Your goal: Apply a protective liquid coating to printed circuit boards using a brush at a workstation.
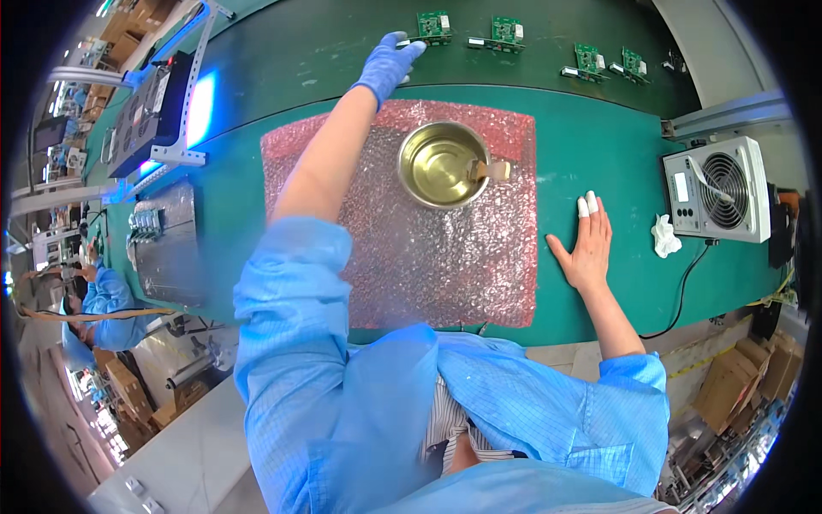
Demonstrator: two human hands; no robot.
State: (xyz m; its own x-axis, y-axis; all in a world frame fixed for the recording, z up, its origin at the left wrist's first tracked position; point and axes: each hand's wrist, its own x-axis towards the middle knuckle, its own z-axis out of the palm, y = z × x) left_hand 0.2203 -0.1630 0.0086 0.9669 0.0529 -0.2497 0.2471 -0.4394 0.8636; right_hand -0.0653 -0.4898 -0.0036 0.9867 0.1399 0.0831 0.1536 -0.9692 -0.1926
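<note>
My left hand [390, 68], in a blue glove, reaches to the dark green far strip. Its thumb and fingers close on the white-ended left edge of a green circuit board [434, 26]. My bare right hand [587, 246] lies flat on the green mat [569, 163], fingers stretched out, with white covers on two fingertips. Between my arms a round metal pot [419, 163] holds clear yellowish liquid. A brush with a pale, flat handle [498, 170] leans over its right rim, its lower end inside. Under the pot spreads pink bubble wrap [479, 274].
Several more circuit boards [507, 32] stand along the far strip. A white fan unit [719, 190] is at the right, with crumpled white tissue [664, 236] beside it. A lit metal frame [190, 111] rises at the left. Another person [116, 300] works at the far left.
</note>
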